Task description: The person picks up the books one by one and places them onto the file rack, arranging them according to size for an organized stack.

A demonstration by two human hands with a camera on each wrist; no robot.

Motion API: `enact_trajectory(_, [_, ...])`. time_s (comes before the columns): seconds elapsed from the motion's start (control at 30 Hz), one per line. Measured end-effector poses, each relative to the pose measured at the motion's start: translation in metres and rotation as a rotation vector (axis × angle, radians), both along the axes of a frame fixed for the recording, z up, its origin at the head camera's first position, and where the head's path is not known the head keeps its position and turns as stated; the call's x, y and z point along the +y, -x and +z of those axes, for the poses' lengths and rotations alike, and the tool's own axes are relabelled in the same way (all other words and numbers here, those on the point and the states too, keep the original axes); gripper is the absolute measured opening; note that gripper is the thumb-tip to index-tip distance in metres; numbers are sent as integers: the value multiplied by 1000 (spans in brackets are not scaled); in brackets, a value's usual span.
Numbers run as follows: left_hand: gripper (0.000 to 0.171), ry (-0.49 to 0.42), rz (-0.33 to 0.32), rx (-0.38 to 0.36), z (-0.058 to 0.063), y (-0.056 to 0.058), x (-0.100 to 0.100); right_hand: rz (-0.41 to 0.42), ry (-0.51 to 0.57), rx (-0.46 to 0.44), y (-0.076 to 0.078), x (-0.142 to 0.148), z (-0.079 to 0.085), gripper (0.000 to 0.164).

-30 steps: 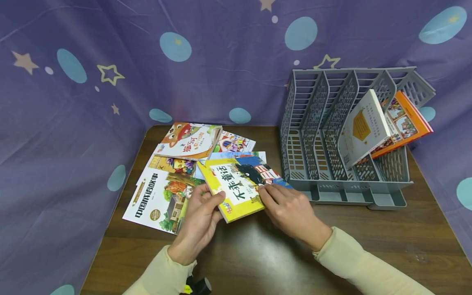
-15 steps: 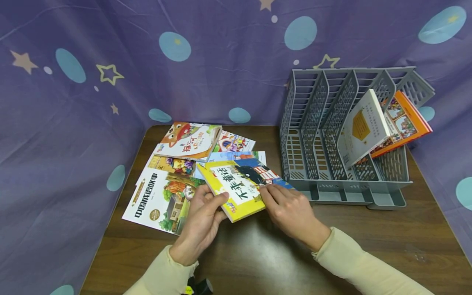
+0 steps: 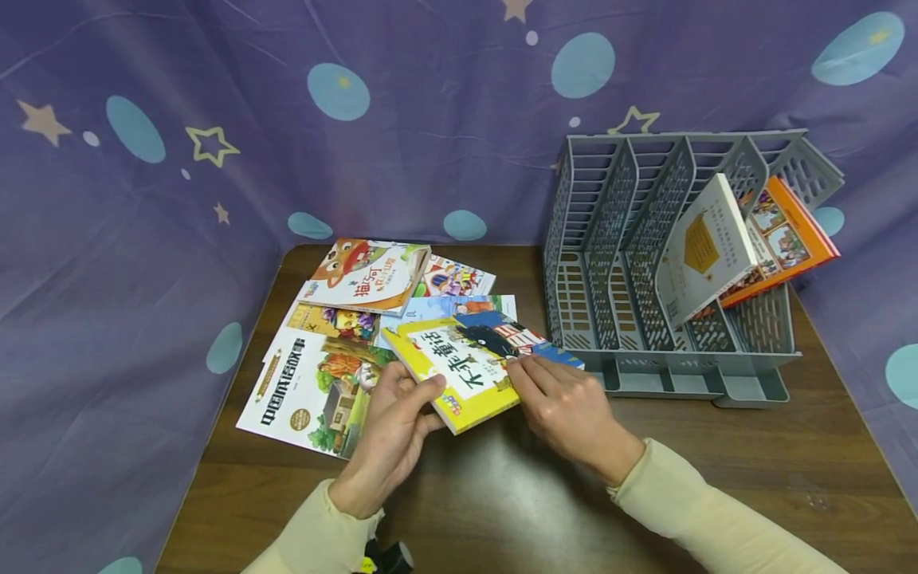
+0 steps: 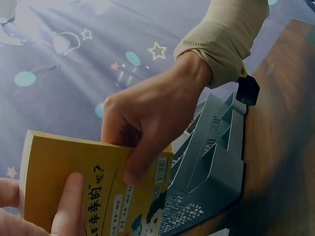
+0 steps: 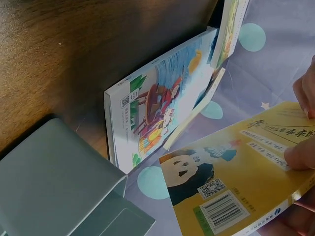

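Both hands hold a yellow picture book (image 3: 469,383) above the table, its black-and-blue illustrated front cover facing up. My left hand (image 3: 390,438) grips the lower left corner, thumb on the front cover. In the left wrist view its fingers (image 4: 71,201) lie on the yellow back cover. My right hand (image 3: 570,410) pinches the book's right side, and its thumb (image 4: 140,164) presses the back cover. The right wrist view shows a panda picture and a barcode (image 5: 224,209) on that back cover.
A pile of children's books (image 3: 308,399) lies on the wooden table (image 3: 488,510) at left. On the right stands a grey slotted book rack (image 3: 588,311); a white book (image 3: 706,247) and an orange book (image 3: 792,239) lean in its right slots. A purple patterned curtain (image 3: 445,151) hangs behind.
The yellow book has shifted and tilted slightly between the hands, its right end a little further right. Both hands keep their hold, and the pile and rack look the same.
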State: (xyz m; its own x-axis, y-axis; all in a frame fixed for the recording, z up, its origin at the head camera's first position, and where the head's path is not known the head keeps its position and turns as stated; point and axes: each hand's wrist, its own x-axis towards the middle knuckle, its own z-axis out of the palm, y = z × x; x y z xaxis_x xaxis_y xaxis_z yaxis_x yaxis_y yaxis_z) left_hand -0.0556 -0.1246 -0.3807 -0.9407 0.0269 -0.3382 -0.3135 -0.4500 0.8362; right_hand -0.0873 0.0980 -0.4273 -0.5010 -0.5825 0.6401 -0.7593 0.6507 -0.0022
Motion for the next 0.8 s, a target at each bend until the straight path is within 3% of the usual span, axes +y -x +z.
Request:
enact_trajectory(0.2, [42,20,-33,-6,0,1,-3,1,46,24,3,4,1,30])
enact_trajectory(0.33, [30,58,-50,27,-3,2,-6,1,81,1,4,11,3,32])
enact_trajectory(0.53, [13,130,0,52,-9,10,-18,-7,113,-57,6,20,4,34])
enact_trajectory(0.8, [9,181,42,24,-22,14,-37,-34,157,-57,7,32,7,37])
